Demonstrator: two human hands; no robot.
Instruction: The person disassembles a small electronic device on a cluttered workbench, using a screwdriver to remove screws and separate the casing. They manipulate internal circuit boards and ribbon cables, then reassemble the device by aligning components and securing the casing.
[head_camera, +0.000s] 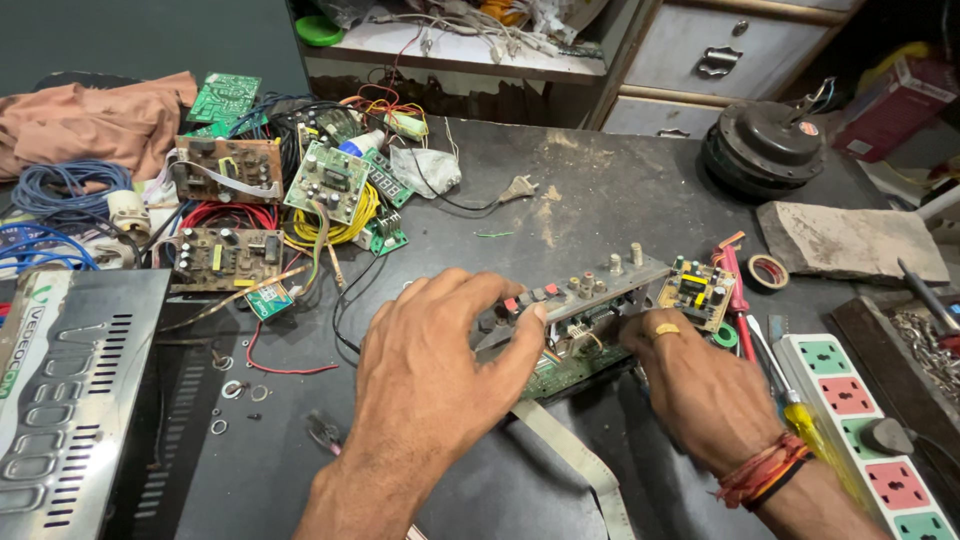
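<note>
While both hands grip one panel, three boards lie nearby.

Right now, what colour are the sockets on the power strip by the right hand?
Alternating green and red sockets on a white power strip, seen in the head view.

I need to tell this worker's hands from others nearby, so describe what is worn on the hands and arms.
Both forearms are bare, with no sleeves or gloves. The right hand has a gold ring on one finger, and red and orange threads wrap its wrist. The left hand wears nothing.
</note>
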